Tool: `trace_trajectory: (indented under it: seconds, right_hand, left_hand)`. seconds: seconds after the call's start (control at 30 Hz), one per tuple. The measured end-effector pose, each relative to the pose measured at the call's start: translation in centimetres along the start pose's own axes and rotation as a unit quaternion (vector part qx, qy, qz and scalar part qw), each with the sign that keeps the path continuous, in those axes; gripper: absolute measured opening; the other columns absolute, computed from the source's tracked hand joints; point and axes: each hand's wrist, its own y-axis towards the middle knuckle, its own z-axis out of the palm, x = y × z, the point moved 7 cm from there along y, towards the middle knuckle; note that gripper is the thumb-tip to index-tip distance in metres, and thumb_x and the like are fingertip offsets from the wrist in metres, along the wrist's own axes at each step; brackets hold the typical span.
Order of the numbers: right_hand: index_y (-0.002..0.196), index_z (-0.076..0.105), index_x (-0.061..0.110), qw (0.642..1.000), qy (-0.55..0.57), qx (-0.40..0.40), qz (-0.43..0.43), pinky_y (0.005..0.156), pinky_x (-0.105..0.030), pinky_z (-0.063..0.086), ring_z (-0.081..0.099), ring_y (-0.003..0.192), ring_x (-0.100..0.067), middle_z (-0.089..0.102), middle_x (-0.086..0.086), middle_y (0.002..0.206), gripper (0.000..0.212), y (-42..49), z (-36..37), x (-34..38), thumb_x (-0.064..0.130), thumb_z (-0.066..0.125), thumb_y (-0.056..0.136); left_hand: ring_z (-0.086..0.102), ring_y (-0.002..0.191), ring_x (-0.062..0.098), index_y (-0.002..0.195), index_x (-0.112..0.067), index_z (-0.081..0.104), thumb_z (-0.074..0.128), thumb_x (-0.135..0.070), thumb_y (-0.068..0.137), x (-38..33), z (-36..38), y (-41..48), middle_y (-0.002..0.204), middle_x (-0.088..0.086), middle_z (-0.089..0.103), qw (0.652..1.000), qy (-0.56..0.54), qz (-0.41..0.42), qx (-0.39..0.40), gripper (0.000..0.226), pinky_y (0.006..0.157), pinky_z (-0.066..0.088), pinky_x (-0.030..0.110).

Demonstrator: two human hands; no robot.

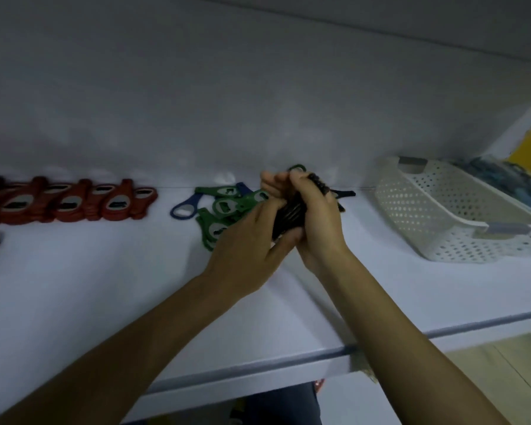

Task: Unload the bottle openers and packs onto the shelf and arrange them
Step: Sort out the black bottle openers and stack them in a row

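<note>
Two hands clasp the black stack (289, 218), long axis pointing away from you: your left hand (252, 240) under its near end, right hand (318, 217) over; green openers (224, 207) just left

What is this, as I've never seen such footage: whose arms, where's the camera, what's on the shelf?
No machine here: these are a person's two bare arms, filmed by one head-worn camera looking forward and down. The left hand and right hand together grip a bundle of black bottle openers above a white shelf. On it lie a row of red openers, a heap of green openers, a blue opener and, at the right, a white perforated basket.
</note>
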Motion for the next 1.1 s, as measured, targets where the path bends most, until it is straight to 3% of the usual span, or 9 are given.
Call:
trace_trajectory:
  seconds: [0.13,0.27,0.37,0.47,0.6,0.7,0.8,1.0,1.1]
  right_hand:
    - [0.079,0.059,0.007,0.974,0.185,0.018,0.129,0.078,-0.030,0.056,0.070,0.086,-0.019,0.073,-0.010,0.087,0.031,-0.5,7.1,-3.6,0.024,0.045,0.100]
    - [0.075,0.055,0.006,0.931,0.267,0.056,0.243,0.072,-0.031,0.056,0.070,0.079,-0.019,0.073,-0.012,0.086,0.037,-2.8,14.9,-8.1,0.031,0.045,0.100]
    - [0.074,0.054,0.008,0.913,0.262,0.074,0.303,0.074,-0.030,0.054,0.066,0.097,-0.018,0.069,-0.012,0.103,0.036,-4.5,19.7,-10.6,0.032,0.047,0.100]
    - [0.074,0.054,0.008,0.906,0.234,0.103,0.336,0.078,-0.030,0.053,0.067,0.092,-0.020,0.070,-0.012,0.097,0.034,-5.7,23.3,-12.3,0.029,0.048,0.099]
    - [0.071,0.054,0.008,0.893,0.233,0.133,0.362,0.085,-0.032,0.053,0.065,0.083,-0.019,0.067,-0.012,0.088,0.034,-6.8,26.4,-13.1,0.028,0.050,0.098]
    - [0.074,0.056,0.008,0.884,0.253,0.131,0.370,0.082,-0.033,0.055,0.062,0.074,-0.018,0.063,-0.010,0.081,0.032,-6.8,27.5,-13.3,0.030,0.052,0.097]
    - [0.080,0.060,0.006,0.907,0.197,0.100,0.357,0.076,-0.030,0.055,0.066,0.082,-0.018,0.068,-0.012,0.093,0.029,-5.9,27.1,-13.7,0.031,0.056,0.095]
    - [0.086,0.061,0.004,0.907,0.207,0.101,0.352,0.072,-0.029,0.054,0.066,0.082,-0.020,0.068,-0.013,0.090,0.030,-4.8,26.6,-14.3,0.031,0.052,0.097]
    - [0.093,0.060,0.003,0.913,0.194,0.111,0.343,0.080,-0.033,0.055,0.067,0.087,-0.022,0.068,-0.017,0.101,0.027,-4.4,26.3,-15.1,0.027,0.049,0.099]
  left_hand:
    - [0.059,0.077,0.007,0.126,-0.019,0.047,0.035,-0.063,0.088,2.6,-6.2,-3.1,0.106,-0.008,0.061,0.995,0.010,-0.063,-0.076,0.059,0.061,0.045,0.020]
    - [0.065,0.077,0.010,0.137,-0.021,0.039,0.048,-0.039,0.094,5.8,-13.1,-7.9,0.102,-0.009,0.063,0.979,0.063,-0.118,-0.156,0.048,0.066,0.049,0.014]
    - [0.064,0.068,0.021,0.139,-0.024,0.030,0.057,-0.023,0.091,6.4,-16.4,-11.2,0.103,0.010,0.066,0.960,0.241,-0.084,-0.118,0.055,0.054,0.049,0.025]
    - [0.059,0.058,0.026,0.138,-0.021,0.032,0.058,-0.022,0.089,7.8,-18.7,-13.6,0.101,0.014,0.062,0.930,0.335,-0.124,-0.086,0.056,0.042,0.041,0.027]
    - [0.062,0.087,0.024,0.131,-0.016,0.046,0.054,-0.018,0.093,8.8,-21.2,-15.3,0.116,0.007,0.058,0.934,0.254,-0.160,-0.195,0.039,0.060,0.043,0.026]
    - [0.060,0.079,0.008,0.137,-0.022,0.038,0.053,-0.023,0.094,10.1,-22.2,-16.1,0.110,-0.012,0.054,0.929,0.147,-0.214,-0.263,0.045,0.065,0.044,0.018]
    - [0.062,0.075,0.010,0.132,-0.021,0.044,0.051,-0.031,0.093,11.5,-21.9,-15.8,0.096,-0.015,0.055,0.930,0.151,-0.249,-0.224,0.042,0.062,0.037,0.007]
    - [0.048,0.064,-0.002,0.109,-0.020,0.050,0.023,-0.057,0.093,12.0,-21.5,-14.6,0.081,-0.021,0.048,0.929,0.178,-0.243,-0.217,0.048,0.055,0.029,0.012]
    - [0.052,0.076,-0.002,0.123,-0.020,0.047,0.029,-0.046,0.097,12.3,-21.8,-14.3,0.093,-0.018,0.057,0.926,0.198,-0.231,-0.222,0.042,0.059,0.035,0.014]
